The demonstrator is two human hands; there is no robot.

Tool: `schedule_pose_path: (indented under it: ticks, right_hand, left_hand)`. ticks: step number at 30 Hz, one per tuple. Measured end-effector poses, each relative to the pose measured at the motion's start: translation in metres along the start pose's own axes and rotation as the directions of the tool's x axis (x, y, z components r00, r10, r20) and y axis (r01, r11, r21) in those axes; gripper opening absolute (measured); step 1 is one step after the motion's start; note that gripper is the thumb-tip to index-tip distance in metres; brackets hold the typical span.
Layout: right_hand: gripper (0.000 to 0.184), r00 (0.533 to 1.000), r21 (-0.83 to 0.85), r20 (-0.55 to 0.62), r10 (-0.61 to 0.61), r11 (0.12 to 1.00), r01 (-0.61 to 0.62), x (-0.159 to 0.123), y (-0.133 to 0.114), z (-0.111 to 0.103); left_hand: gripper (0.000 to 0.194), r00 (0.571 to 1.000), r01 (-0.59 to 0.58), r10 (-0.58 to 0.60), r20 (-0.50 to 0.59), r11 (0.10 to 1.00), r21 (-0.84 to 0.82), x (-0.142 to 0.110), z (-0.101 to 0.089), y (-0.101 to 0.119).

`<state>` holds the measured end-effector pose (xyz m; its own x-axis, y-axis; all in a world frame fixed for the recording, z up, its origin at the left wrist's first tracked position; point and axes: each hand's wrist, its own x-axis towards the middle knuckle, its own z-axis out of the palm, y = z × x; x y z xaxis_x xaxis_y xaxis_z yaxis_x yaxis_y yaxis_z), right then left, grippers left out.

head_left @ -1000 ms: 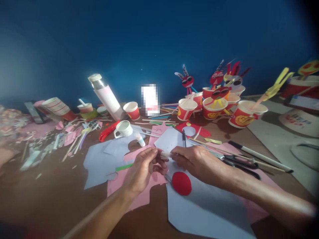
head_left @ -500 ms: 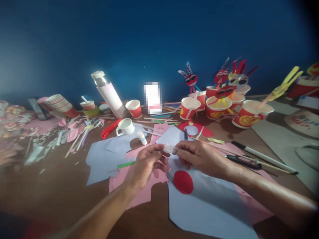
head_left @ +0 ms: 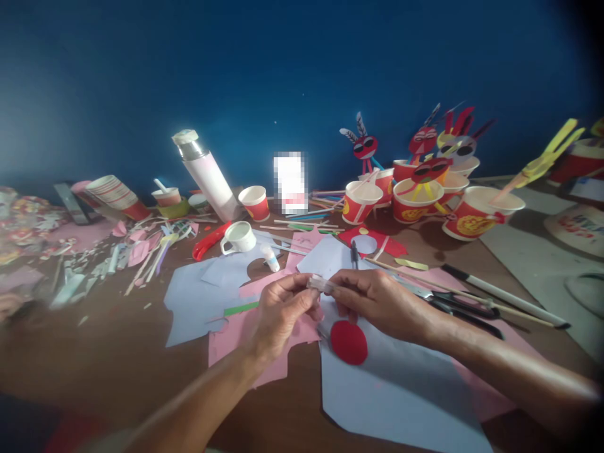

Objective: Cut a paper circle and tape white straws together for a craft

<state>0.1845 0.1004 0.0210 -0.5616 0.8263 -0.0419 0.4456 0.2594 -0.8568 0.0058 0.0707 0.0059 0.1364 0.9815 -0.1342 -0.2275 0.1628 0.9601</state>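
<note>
Both hands meet at the centre over the paper. A small whitish, translucent piece [head_left: 321,284] is pinched between them; its exact kind I cannot make out. My left hand [head_left: 285,311] grips its left end with thumb and fingers. On the other end are the closed fingertips of my right hand [head_left: 377,299]. Below them a red paper oval [head_left: 349,345] lies on a large pale blue sheet [head_left: 377,402]. Pink paper [head_left: 271,362] lies beneath my left hand. A black pen [head_left: 355,253] lies just beyond my right hand, and scissors [head_left: 457,303] rest beside my right forearm.
Behind the papers stand a white mug [head_left: 238,238], a flask [head_left: 210,182] and a small glue bottle [head_left: 272,259]. Red paper cups [head_left: 361,204] with paper figures stand at the right. Paper scraps [head_left: 139,251] litter the left, where another person's hand [head_left: 8,305] shows at the edge.
Both hands stay at the centre, and the whitish piece shows more plainly between the fingertips than a second ago. The camera view has shifted slightly. Another person's hand has moved at the left edge.
</note>
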Motion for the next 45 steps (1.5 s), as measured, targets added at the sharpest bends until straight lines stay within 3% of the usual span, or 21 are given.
schedule_pose_path:
  ticks: [8,20,26,35,42,45]
  right_hand:
    - [0.032,1.0,-0.081,0.017,-0.009,0.997,0.011,-0.001,-0.001,0.002]
    - [0.025,1.0,-0.193,-0.012,-0.016,0.981,0.014,-0.004,-0.005,0.003]
    - [0.022,1.0,-0.278,0.022,0.002,0.961,0.004,-0.004,-0.005,0.009]
    - [0.022,0.999,-0.27,0.019,-0.026,0.962,0.03,-0.005,-0.003,0.01]
    - [0.022,0.999,-0.286,0.004,-0.055,0.957,0.053,-0.002,-0.003,0.012]
    - [0.023,1.0,-0.263,0.002,-0.029,0.964,0.029,-0.004,-0.007,0.002]
  left_hand:
    - [0.006,0.998,-0.018,0.019,-0.064,1.0,0.025,0.0,0.002,-0.001]
    - [0.01,0.997,-0.032,0.034,-0.073,0.999,0.028,-0.001,-0.001,-0.006]
    - [0.008,0.993,-0.044,0.059,-0.097,0.987,0.156,-0.002,-0.001,-0.011]
    - [0.01,0.98,-0.071,0.12,-0.158,0.955,0.287,0.0,0.003,-0.011]
    - [0.007,0.982,-0.033,0.079,-0.172,0.967,0.253,0.0,0.003,-0.011]
    - [0.007,0.979,-0.066,0.107,-0.176,0.973,0.22,0.002,0.0,-0.01]
